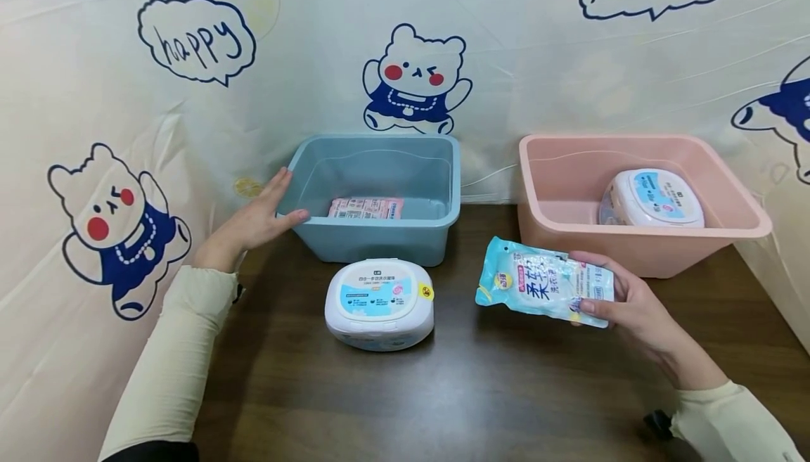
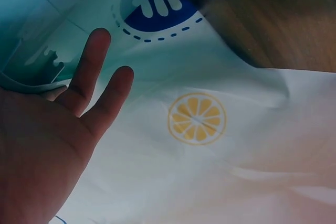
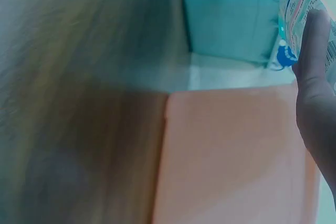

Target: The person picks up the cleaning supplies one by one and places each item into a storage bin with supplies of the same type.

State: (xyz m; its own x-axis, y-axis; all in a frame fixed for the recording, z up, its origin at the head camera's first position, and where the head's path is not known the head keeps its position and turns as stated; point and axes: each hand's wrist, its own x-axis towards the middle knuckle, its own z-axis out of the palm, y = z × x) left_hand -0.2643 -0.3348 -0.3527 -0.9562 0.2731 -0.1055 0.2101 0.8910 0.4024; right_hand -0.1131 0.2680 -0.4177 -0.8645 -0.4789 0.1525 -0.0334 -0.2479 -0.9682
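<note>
Two bins here: the blue bin and, to its right, a pink bin. White tubs, two: a front tub just before the blue bin, a far tub off to its right. Soft packs, two again: a pink packet inside the blue bin, a light-blue pouch to its front right. Two hands: left hand at its left rim, right hand to its front right. And printed bears, three: left bear, middle bear behind the blue bin, part-seen right bear.
</note>
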